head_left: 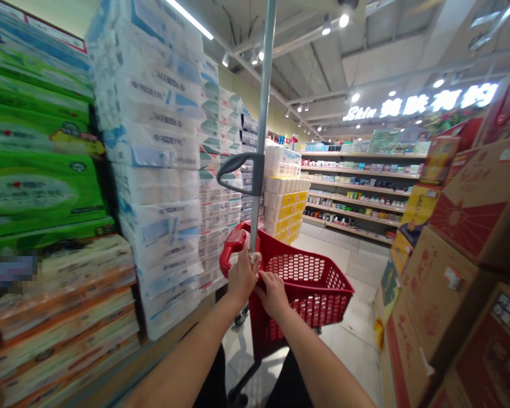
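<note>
A red plastic shopping cart (323, 303) with a perforated basket stands right in front of me. From its near left corner rises a grey metal pole (264, 96), which carries a dark grey loop-shaped bracket (240, 173). My left hand (241, 279) is closed on a crumpled, light-coloured cloth (255, 260) by the foot of the pole, beside the cart's red handle (228, 252). Just right of it, my right hand (274, 293) has its fingers bent over the basket's near rim, gripping it. The cloth is partly hidden by my left hand.
Tall stacks of wrapped tissue packs (161, 187) and green packs (38, 181) line the left side. Cardboard boxes (446, 300) are piled close on the right. Beyond the cart, shelves (357, 195) of small products stand across the pale tiled floor (361, 283).
</note>
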`<state>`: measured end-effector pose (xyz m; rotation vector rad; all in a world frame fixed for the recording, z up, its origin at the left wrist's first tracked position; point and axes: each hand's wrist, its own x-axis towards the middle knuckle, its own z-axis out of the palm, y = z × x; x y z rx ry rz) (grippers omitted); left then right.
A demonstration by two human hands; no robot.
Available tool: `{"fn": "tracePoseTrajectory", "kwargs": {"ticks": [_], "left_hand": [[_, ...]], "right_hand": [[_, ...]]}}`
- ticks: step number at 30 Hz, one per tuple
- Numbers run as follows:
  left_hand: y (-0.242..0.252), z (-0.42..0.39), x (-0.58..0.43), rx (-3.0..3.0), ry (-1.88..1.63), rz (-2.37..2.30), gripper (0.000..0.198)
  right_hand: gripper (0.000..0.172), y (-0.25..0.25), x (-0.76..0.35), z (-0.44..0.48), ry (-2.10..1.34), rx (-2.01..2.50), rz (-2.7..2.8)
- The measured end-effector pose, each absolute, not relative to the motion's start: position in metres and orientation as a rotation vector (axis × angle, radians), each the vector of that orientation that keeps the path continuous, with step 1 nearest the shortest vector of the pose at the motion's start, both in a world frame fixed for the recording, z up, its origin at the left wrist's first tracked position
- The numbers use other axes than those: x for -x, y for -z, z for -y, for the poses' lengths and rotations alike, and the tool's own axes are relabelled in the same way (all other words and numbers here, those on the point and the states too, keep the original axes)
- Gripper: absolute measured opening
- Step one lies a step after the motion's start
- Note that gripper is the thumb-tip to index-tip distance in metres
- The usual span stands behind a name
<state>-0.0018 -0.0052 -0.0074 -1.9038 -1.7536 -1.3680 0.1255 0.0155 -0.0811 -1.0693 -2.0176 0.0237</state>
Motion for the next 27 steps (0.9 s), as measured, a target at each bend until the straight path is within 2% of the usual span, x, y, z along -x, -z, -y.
{"fn": "tracePoseTrajectory", "kwargs": {"ticks": [7,17,24,27], "left_hand": [[-0.008,0.004,0.006,2.076,1.465,1.85,0.073],[-0.011,-0.002,0.008,2.026,1.658,1.663,0.062],[0.014,0.014,0.019,1.951,1.105,1.642,0.049],[0.01,0.02,0.024,2.024,1.065,1.709,0.043]], "right_hand": [[0.045,0.08,-0.125,-0.016,-0.046,1.064,2.005],[0.044,0.084,-0.119,-0.018,-0.058,1.04,1.99],[0.051,0.091,-0.117,-0.008,0.103,1.072,2.017],[0.053,0.093,-0.115,-0.004,0.173,1.119,2.032]]}}
